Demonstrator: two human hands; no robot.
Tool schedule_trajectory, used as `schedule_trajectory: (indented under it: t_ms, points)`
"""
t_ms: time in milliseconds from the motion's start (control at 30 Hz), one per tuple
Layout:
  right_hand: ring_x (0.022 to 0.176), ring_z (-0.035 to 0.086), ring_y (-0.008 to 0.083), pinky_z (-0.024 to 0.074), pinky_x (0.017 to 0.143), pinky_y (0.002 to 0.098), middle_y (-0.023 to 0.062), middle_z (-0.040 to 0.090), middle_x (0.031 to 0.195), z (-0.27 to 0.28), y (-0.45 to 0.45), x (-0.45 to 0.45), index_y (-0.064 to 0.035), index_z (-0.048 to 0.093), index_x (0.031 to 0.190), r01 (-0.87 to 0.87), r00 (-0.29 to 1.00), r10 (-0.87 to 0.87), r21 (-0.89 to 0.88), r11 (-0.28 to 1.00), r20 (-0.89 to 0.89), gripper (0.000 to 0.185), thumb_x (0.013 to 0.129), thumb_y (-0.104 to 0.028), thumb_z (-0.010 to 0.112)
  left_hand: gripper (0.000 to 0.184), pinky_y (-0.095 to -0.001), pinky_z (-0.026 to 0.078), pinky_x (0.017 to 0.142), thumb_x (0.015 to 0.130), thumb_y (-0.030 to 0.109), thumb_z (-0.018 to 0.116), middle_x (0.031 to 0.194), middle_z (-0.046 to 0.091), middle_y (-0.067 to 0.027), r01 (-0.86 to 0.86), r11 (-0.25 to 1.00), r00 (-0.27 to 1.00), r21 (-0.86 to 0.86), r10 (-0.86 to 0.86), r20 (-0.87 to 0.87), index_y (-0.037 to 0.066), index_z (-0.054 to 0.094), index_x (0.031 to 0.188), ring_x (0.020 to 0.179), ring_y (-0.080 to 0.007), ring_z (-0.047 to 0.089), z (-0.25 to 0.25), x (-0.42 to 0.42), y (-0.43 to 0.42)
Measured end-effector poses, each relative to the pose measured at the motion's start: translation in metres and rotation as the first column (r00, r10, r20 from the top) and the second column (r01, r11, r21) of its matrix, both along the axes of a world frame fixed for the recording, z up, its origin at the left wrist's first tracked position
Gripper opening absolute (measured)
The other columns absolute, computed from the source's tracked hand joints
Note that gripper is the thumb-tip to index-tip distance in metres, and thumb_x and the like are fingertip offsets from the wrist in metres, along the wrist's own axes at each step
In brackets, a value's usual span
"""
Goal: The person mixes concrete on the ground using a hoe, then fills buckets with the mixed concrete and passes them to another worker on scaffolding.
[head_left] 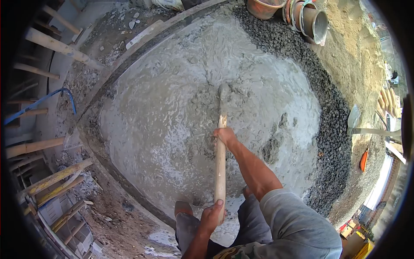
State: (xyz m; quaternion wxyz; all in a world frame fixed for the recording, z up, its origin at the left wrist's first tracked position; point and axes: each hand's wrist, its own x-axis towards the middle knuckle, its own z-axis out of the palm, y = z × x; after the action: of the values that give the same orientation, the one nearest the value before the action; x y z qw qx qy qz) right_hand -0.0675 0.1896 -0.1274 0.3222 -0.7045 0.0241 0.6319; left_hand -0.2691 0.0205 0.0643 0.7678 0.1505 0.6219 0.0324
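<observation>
Both of my hands are closed round a long wooden handle (220,168), which runs forward from my body. My right hand (225,136) grips it about midway, with the arm reaching across from the right. Lower down, near the handle's rear end, is my left hand (212,216), its thumb lying along the wood. The tool's far end is coated and sunk in wet grey concrete (151,108), so its head is hidden and I cannot tell its kind. My legs stand at the near edge of the wet mix.
Dark gravel (334,142) borders the mix on the right, with sand (345,39) beyond. Stacked buckets (317,26) and an orange tub (264,8) are at the top. A low kerb (125,196) edges the left side. Wooden poles (64,49) and a blue hose (41,102) lie farther left.
</observation>
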Motion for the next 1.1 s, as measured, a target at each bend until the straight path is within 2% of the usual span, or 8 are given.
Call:
schedule_trajectory:
  t_ms: [200, 367, 467, 600, 767, 833, 900, 1100]
  points:
    - [0.046, 0.053, 0.0229, 0.0479, 0.044, 0.0368, 0.0086, 0.052, 0.064, 0.033, -0.095, -0.037, -0.0015, 0.056, 0.078, 0.127, 0.988, -0.139, -0.153, 0.98, -0.068, 0.012, 0.075, -0.013, 0.059, 0.052, -0.0265, 0.041, 0.05, 0.086, 0.051, 0.059, 0.058, 0.055, -0.0022, 0.32, 0.945, 0.945, -0.067, -0.323, -0.048, 0.002, 0.062, 0.07, 0.052, -0.0105, 0.054, 0.052, -0.051, -0.041]
    - [0.045, 0.053, 0.023, 0.046, 0.042, 0.0372, 0.0088, 0.052, 0.063, 0.088, -0.149, -0.05, -0.0023, 0.055, 0.08, 0.353, 0.914, -0.381, -0.191, 0.916, -0.136, 0.012, 0.076, -0.013, 0.058, 0.049, -0.032, 0.049, 0.059, 0.084, 0.052, 0.061, 0.067, 0.065, -0.0089, 0.784, 0.612, 0.621, 0.102, -0.775, -0.117, 0.004, 0.068, 0.089, 0.063, -0.0175, 0.064, 0.096, -0.08, -0.053]
    - [0.043, 0.053, 0.0228, 0.0463, 0.041, 0.0365, 0.0095, 0.052, 0.063, 0.108, -0.167, -0.041, 0.0004, 0.057, 0.081, 0.437, 0.879, -0.461, -0.182, 0.881, -0.118, 0.013, 0.076, -0.011, 0.058, 0.052, -0.0302, 0.049, 0.064, 0.081, 0.053, 0.063, 0.073, 0.067, -0.0111, 0.762, 0.641, 0.639, -0.088, -0.767, -0.052, 0.003, 0.069, 0.095, 0.07, -0.0175, 0.066, 0.137, -0.069, -0.022]
    - [0.042, 0.053, 0.0215, 0.0459, 0.04, 0.0354, 0.0091, 0.052, 0.063, 0.138, -0.156, -0.003, -0.0003, 0.053, 0.083, 0.483, 0.872, -0.488, -0.1, 0.87, -0.032, 0.012, 0.075, -0.009, 0.057, 0.052, -0.0284, 0.049, 0.067, 0.08, 0.052, 0.065, 0.077, 0.069, -0.0107, 0.761, 0.648, 0.649, -0.024, -0.761, 0.004, 0.003, 0.069, 0.098, 0.073, -0.0161, 0.066, 0.131, -0.052, -0.009]
    - [0.042, 0.053, 0.02, 0.0456, 0.039, 0.0337, 0.0079, 0.052, 0.064, 0.155, -0.115, 0.07, -0.0021, 0.049, 0.087, 0.478, 0.863, -0.49, 0.114, 0.871, 0.121, 0.014, 0.075, -0.008, 0.056, 0.052, -0.0298, 0.049, 0.066, 0.078, 0.054, 0.066, 0.074, 0.068, -0.0106, 0.712, 0.582, 0.641, 0.394, -0.767, -0.024, 0.005, 0.069, 0.097, 0.072, -0.0185, 0.067, 0.045, -0.024, -0.017]
    - [0.042, 0.053, 0.0197, 0.0456, 0.039, 0.0334, 0.0078, 0.052, 0.064, 0.153, -0.094, 0.095, -0.0023, 0.049, 0.087, 0.47, 0.862, -0.492, 0.174, 0.865, 0.12, 0.014, 0.076, -0.008, 0.055, 0.053, -0.0321, 0.05, 0.066, 0.075, 0.056, 0.067, 0.074, 0.068, -0.0128, 0.816, 0.346, 0.486, 0.462, -0.844, -0.227, 0.007, 0.07, 0.096, 0.071, -0.0255, 0.067, 0.0, 0.0, -0.004]
    - [0.042, 0.053, 0.0195, 0.0454, 0.039, 0.0331, 0.008, 0.052, 0.064, 0.157, -0.051, 0.113, -0.002, 0.049, 0.087, 0.441, 0.863, -0.488, 0.276, 0.854, 0.129, 0.014, 0.076, -0.009, 0.055, 0.053, -0.0353, 0.05, 0.066, 0.072, 0.056, 0.069, 0.075, 0.067, -0.0149, 0.761, 0.367, 0.562, 0.536, -0.785, -0.26, 0.008, 0.07, 0.094, 0.071, -0.0318, 0.065, -0.023, 0.023, 0.021]
    - [0.047, 0.055, 0.0186, 0.0469, 0.043, 0.0333, 0.0075, 0.054, 0.064, 0.171, 0.095, 0.126, -0.0018, 0.054, 0.079, 0.261, 0.911, -0.39, 0.545, 0.797, 0.135, 0.011, 0.077, -0.011, 0.059, 0.05, -0.0336, 0.048, 0.064, 0.072, 0.051, 0.07, 0.071, 0.066, -0.0136, 0.594, 0.468, 0.735, 0.654, -0.646, -0.206, 0.004, 0.07, 0.09, 0.068, -0.0243, 0.066, -0.055, 0.051, 0.151]
